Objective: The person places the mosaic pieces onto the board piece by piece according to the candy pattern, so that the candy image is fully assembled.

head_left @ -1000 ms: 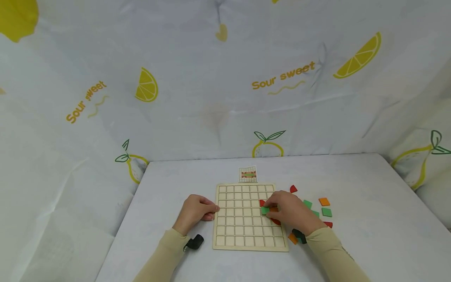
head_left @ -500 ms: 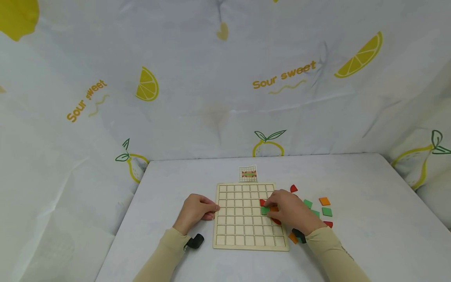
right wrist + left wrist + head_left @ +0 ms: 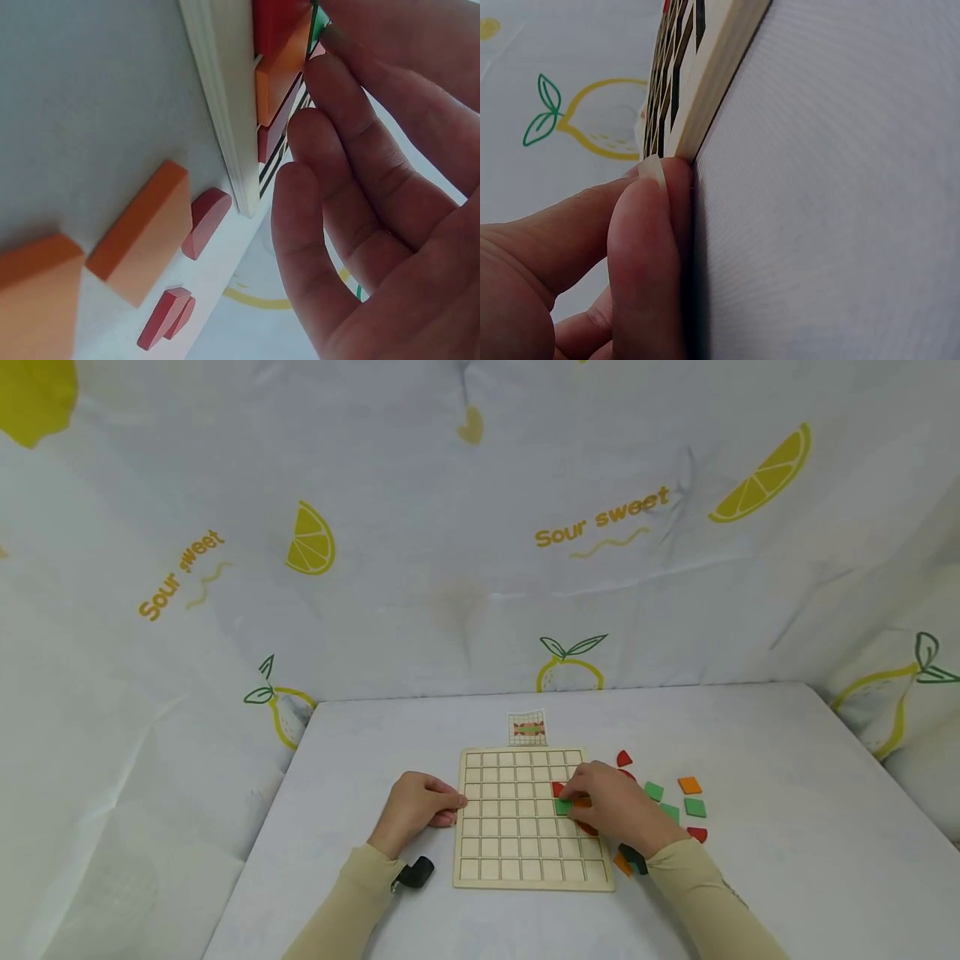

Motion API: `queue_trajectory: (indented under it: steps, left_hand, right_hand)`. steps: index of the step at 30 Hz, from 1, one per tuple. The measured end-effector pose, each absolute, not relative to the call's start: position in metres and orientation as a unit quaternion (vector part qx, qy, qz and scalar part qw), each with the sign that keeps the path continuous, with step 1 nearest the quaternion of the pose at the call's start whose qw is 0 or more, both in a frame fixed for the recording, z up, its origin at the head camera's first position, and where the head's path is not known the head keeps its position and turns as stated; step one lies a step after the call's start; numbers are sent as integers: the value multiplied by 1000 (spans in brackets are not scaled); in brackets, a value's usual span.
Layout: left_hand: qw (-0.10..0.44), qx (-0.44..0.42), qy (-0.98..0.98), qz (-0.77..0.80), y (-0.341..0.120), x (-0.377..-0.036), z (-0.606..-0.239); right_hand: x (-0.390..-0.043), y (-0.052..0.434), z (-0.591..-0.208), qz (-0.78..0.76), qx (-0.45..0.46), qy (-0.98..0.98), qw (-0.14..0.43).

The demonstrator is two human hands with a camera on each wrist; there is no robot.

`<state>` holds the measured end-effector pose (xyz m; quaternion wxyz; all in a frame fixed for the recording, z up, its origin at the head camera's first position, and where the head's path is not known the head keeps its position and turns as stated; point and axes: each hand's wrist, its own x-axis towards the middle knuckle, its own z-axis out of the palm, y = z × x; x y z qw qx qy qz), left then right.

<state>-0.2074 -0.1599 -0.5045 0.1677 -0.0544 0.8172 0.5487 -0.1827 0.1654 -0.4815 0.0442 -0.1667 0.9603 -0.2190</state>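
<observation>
In the head view, a pale wooden grid board (image 3: 510,849) lies between the hands. My left hand (image 3: 422,802) holds its left edge; the left wrist view shows thumb and finger (image 3: 641,247) pinching the rim. Over the board's right side, my right hand (image 3: 611,802) has index finger and thumb around a green square tile (image 3: 562,807) sitting in a cell. Beside that tile are a red tile (image 3: 558,789), an orange tile (image 3: 281,79) and another red tile (image 3: 587,829), partly covered by the hand.
Behind the board stands a small pattern card (image 3: 527,729). Loose tiles lie right of the board, among them a green square (image 3: 695,807), an orange square (image 3: 690,785) and a red quarter-round (image 3: 624,757). A patterned white cloth (image 3: 450,568) hangs behind the table.
The green tile, slightly raised a second ago, now lies flatter in its cell under the right fingers. Both hands stay nearly in place; the head view shifts slightly.
</observation>
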Motion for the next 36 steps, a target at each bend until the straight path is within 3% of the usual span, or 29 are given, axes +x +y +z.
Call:
queue_trajectory:
  steps: [13,22,36]
  left_hand:
    - [171,-51,819,546,-158,-206,-504]
    - [169,-54,829,530,-161,-208,-506]
    - [164,-51,837,519,-160,-207,-506]
  right_hand:
    - [-179,217,-465,-243,-115,962,54]
    - [-166,265,-461,-225,-87,969,56]
    - [-139,301,-463,-212,-50,972,89]
